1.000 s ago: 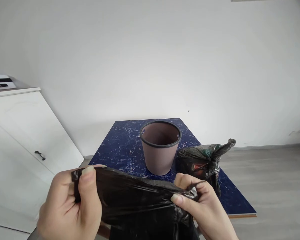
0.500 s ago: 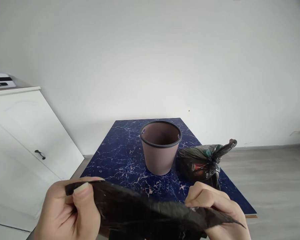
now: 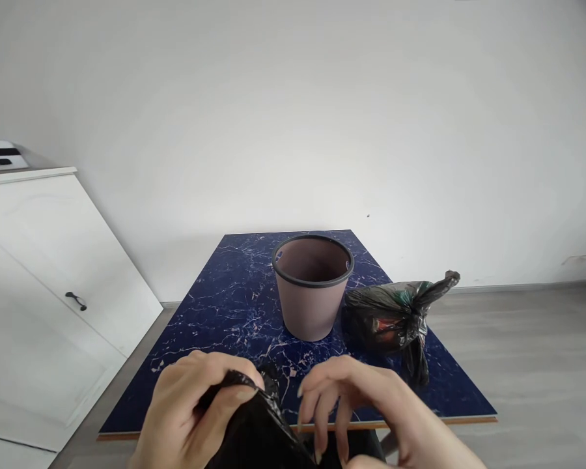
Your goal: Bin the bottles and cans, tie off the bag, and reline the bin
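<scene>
Your left hand (image 3: 195, 407) pinches a black bag (image 3: 261, 433); your right hand (image 3: 359, 394), loosely open, hangs at the bag's three o'clock.

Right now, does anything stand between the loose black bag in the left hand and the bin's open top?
Nothing visible does: blue tabletop shows between the loose black bag, held in the left hand, and the bin. The open right hand hangs just right of that line; the knotted bag sits right of the bin.
</scene>
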`<action>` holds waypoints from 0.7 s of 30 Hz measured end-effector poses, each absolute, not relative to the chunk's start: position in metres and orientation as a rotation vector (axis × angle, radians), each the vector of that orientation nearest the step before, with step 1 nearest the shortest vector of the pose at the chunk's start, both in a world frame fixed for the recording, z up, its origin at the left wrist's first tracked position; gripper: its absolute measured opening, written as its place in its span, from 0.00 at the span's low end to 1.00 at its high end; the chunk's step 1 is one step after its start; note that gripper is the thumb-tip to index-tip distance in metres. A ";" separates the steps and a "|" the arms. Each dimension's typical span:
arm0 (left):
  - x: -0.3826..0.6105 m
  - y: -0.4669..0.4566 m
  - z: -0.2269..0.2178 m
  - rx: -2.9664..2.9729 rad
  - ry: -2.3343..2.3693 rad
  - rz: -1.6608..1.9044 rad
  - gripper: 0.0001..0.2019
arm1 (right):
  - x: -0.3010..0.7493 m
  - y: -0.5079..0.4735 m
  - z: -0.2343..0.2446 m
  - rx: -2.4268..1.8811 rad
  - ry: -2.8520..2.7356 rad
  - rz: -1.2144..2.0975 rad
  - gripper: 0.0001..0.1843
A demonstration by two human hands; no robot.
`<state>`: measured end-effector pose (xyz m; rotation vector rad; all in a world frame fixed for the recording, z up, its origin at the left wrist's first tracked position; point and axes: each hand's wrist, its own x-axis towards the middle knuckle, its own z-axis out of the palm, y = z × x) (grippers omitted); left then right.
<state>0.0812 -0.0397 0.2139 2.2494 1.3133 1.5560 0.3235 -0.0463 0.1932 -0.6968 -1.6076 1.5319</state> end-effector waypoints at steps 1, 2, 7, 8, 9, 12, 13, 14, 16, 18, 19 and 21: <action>0.081 -0.039 0.213 2.287 1.288 1.495 0.24 | 0.316 -0.046 0.193 -0.733 -1.652 1.479 0.26; 0.080 -0.039 0.213 2.322 1.268 1.437 0.22 | 0.310 -0.046 0.193 -0.767 -1.703 1.396 0.20; 0.072 -0.034 0.213 2.424 1.208 1.287 0.15 | 0.301 -0.047 0.190 -0.811 -1.785 1.193 0.17; 0.071 -0.033 0.213 2.430 1.194 1.273 0.14 | 0.302 -0.048 0.189 -0.825 -1.763 1.238 0.18; 0.071 -0.032 0.213 2.435 1.179 1.258 0.13 | 0.302 -0.049 0.187 -0.840 -1.732 1.286 0.20; 0.072 -0.030 0.214 2.443 1.143 1.175 0.13 | 0.300 -0.052 0.182 -0.877 -1.597 1.389 0.26; 0.074 -0.030 0.214 2.443 1.136 1.150 0.13 | 0.299 -0.052 0.180 -0.884 -1.566 1.417 0.27; 0.076 -0.030 0.214 2.443 1.131 1.130 0.13 | 0.298 -0.053 0.178 -0.894 -1.539 1.445 0.28; 0.079 -0.031 0.213 2.436 1.116 1.139 0.13 | 0.296 -0.053 0.176 -0.910 -1.484 1.519 0.29; 0.082 -0.033 0.211 2.404 1.136 1.235 0.13 | 0.296 -0.050 0.174 -0.896 -1.460 1.616 0.29; 0.082 -0.034 0.210 2.372 1.175 1.302 0.13 | 0.296 -0.048 0.174 -0.871 -1.475 1.659 0.29; 0.081 -0.035 0.209 2.288 1.293 1.451 0.13 | 0.297 -0.045 0.172 -0.786 -1.554 1.730 0.31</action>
